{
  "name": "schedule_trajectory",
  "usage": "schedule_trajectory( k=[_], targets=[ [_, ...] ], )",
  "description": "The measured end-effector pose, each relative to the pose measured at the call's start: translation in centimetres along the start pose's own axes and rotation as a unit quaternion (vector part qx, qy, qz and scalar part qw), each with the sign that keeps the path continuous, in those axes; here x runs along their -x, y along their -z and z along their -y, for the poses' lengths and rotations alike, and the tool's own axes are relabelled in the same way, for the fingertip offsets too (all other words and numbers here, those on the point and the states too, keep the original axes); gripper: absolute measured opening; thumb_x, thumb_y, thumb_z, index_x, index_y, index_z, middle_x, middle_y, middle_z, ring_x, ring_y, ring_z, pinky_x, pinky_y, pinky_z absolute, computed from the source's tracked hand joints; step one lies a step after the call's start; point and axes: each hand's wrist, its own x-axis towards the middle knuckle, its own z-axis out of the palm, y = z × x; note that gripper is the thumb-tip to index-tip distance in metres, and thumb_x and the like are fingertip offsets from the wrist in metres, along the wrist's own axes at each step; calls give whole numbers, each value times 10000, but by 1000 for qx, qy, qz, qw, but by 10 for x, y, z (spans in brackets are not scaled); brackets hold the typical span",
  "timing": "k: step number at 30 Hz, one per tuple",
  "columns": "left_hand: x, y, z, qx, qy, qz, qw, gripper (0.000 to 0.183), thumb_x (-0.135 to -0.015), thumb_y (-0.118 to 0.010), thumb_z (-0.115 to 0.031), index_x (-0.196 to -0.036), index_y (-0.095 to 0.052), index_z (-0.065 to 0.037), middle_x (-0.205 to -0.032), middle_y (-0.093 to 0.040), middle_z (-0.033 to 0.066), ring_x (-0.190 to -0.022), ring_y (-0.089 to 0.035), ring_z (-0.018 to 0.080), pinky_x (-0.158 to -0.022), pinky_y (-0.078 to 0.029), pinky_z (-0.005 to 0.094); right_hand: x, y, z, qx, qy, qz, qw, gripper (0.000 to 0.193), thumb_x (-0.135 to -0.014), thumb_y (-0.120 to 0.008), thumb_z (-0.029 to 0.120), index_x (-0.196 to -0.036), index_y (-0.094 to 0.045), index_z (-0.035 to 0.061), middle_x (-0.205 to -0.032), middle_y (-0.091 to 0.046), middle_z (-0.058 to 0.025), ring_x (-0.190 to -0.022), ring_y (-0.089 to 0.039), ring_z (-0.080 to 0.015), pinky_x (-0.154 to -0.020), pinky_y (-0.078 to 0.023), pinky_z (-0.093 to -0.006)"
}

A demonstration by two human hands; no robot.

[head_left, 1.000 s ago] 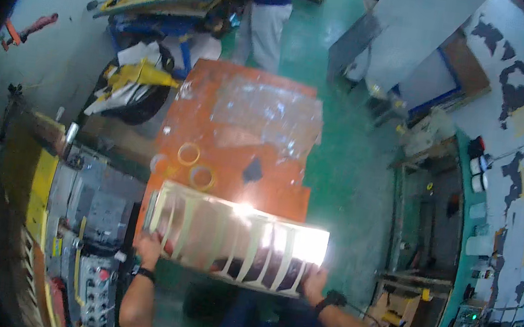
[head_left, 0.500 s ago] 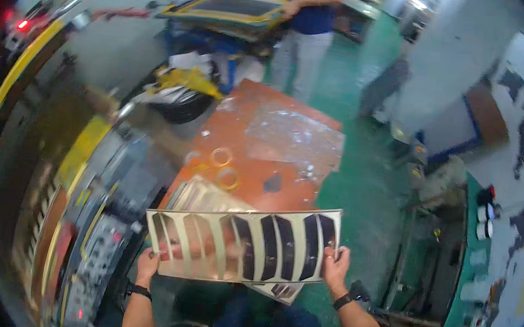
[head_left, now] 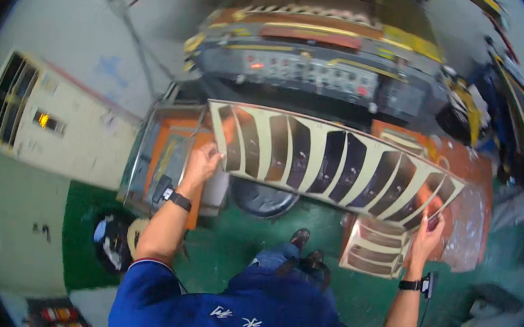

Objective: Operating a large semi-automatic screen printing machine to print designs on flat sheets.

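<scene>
Around you is a workshop with a green floor [head_left: 245, 252] and pale walls; a cream cabinet [head_left: 53, 123] stands far to your left, and a big machine with a control panel [head_left: 311, 72] fills the space ahead. Your left hand [head_left: 200, 163] pinches the left edge of a long cream sheet with dark curved slots [head_left: 327, 161], thumb on top and fingers curled beneath. The sheet hangs in the air in front of the machine, sagging slightly toward the right, clear of any surface. Your right hand [head_left: 430, 226] grips its far right corner; the fingers are closed on it, though how exactly is hard to make out. Just below that corner, another slotted sheet [head_left: 378, 248] lies by the orange board [head_left: 467, 180]. As it looks, lifting is done; setting the sheet down anywhere is not yet done.
</scene>
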Motion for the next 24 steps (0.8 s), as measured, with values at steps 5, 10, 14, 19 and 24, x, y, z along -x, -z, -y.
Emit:
schedule_trajectory(
  k=[5, 10, 14, 19, 24],
  targets=[
    [89, 131, 55, 41, 32, -186, 981, 145, -806, -678, -108, -831, -631, 27, -714, -645, 81, -637, -596, 132, -622, -489, 282, -10, -114, 87, -78, 139, 137, 978, 489, -892, -564, 78, -1347, -401, 3, -1169, -535, -110, -1054, -531, -203, -932, -421, -322],
    [143, 241, 152, -68, 73, -296, 950, 199, -820, -685, -150, -808, -619, 36, -691, -628, 118, -608, -567, 155, -589, -459, 304, 8, -262, 235, -114, 234, 220, 940, 589, -829, -562, 14, -1384, -364, 26, -1230, -547, -159, -1119, -538, -246, -970, -409, -334],
    [151, 315, 221, -125, 162, -288, 935, 216, -806, -693, -168, -894, -669, 28, -774, -687, 153, -703, -666, 233, -663, -504, 327, 28, -376, 340, -195, 310, 254, 895, 610, -815, -560, 37, -1392, -360, 42, -1291, -526, -177, -1183, -512, -250, -988, -393, -333],
    [173, 359, 359, -56, 180, -340, 921, 198, -795, -699, -157, -812, -670, 39, -724, -679, 147, -641, -653, 209, -604, -489, 330, 110, -508, 460, -236, 359, 334, 839, 683, -772, -526, 7, -1419, -329, 99, -1287, -530, -157, -1189, -510, -237, -964, -403, -323],
    [203, 337, 462, 26, 280, -331, 901, 229, -794, -672, -204, -787, -675, 25, -687, -671, 125, -600, -634, 197, -584, -480, 328, 173, -641, 499, -225, 347, 431, 802, 729, -755, -528, 0, -1435, -294, 112, -1314, -516, -160, -1170, -528, -251, -934, -421, -329]
  ],
)
